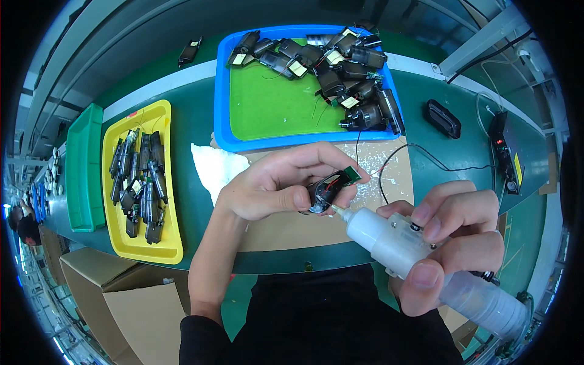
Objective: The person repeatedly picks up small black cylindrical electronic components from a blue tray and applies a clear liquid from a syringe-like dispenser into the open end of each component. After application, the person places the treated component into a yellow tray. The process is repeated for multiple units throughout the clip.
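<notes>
My left hand (pixel 277 182) pinches a small black plastic housing (pixel 322 193) between thumb and fingers, above the work mat. A green circuit board (pixel 351 175) and thin red wire stick out of its upper end. My right hand (pixel 459 237) is wrapped round a translucent glue dispenser (pixel 372 231), with fingers by a small black button. The dispenser lies at a slant, and its narrow nozzle (pixel 342 212) points at the lower end of the housing, touching or very close to it. Part of the housing is hidden behind my fingers.
A blue tray (pixel 222 121) with green lining holds several black housings. At left stand a yellow tray (pixel 176 243) of black parts and a green tray (pixel 85 176). A white cloth (pixel 213 167) lies by the spotted cardboard mat (pixel 286 234). A black case (pixel 442 118) and cabled device (pixel 504 152) sit right.
</notes>
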Available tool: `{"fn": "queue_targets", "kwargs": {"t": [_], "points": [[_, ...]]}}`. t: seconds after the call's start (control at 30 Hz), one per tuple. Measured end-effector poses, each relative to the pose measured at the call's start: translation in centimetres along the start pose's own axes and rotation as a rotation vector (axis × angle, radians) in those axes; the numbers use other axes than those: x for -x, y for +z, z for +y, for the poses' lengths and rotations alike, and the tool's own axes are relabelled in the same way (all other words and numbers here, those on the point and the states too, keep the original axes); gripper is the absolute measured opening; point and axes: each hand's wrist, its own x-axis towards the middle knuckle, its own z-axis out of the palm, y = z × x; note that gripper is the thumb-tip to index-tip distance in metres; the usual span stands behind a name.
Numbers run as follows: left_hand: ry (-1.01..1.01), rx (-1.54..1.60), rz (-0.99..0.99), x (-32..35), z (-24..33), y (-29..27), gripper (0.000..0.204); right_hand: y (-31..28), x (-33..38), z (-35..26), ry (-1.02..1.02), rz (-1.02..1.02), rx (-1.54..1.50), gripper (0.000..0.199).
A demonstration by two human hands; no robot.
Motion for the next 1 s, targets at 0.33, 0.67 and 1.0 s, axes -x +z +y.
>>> {"fn": "queue_targets", "kwargs": {"t": [0.33,0.67,1.0], "points": [[-0.028,0.020,-0.002,-0.2,0.3,0.0,0.066,-0.1,0.0,0.0,0.016,0.007,0.001,0.025],[-0.032,-0.044,0.057,0.1,1.5,-0.6,0.065,0.6,0.7,0.0,0.024,0.162,-0.152,0.027],[-0.253,-1.344,1.077,12.5,10.5,-1.1,0.028,-0.4,6.3,5.5,0.436,0.089,0.086,0.015]]}}
